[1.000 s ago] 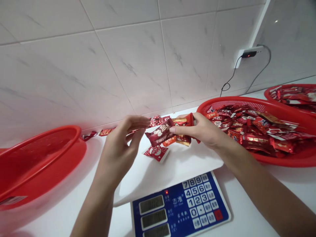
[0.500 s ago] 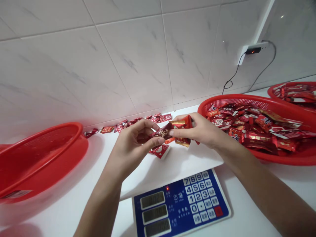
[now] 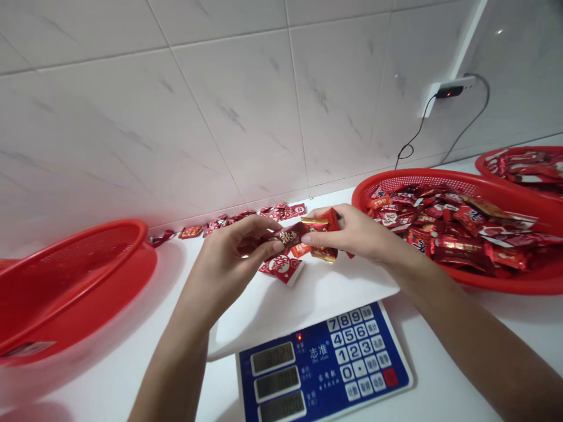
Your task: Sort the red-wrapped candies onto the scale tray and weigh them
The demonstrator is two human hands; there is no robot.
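Observation:
Above the white pan (image 3: 338, 293) of a blue digital scale (image 3: 319, 363), my two hands meet. Between the thumb and fingers of my left hand (image 3: 229, 252) is the left end of a dark red wrapped candy (image 3: 289, 235) with pale characters on it. My right hand (image 3: 360, 234) grips several red and gold wrapped candies (image 3: 323, 227), and its thumb touches the right end of the dark red one. Below my fingers, a red candy packet (image 3: 284, 267) with white print lies on the pan. Part of an orange-red wrapper (image 3: 301, 250) shows beside it.
At the right stands a red basket (image 3: 497, 287) heaped with wrapped candies, with another filled basket (image 3: 488, 157) behind it. A red basket (image 3: 127, 275) is at the left. Loose candies (image 3: 240, 217) line the tiled wall (image 3: 237, 117). A cable (image 3: 409, 143) hangs from a socket.
My left hand has shifted slightly left and down, turning the dark red candy flatter so its print shows more. More of the packet on the pan is visible.

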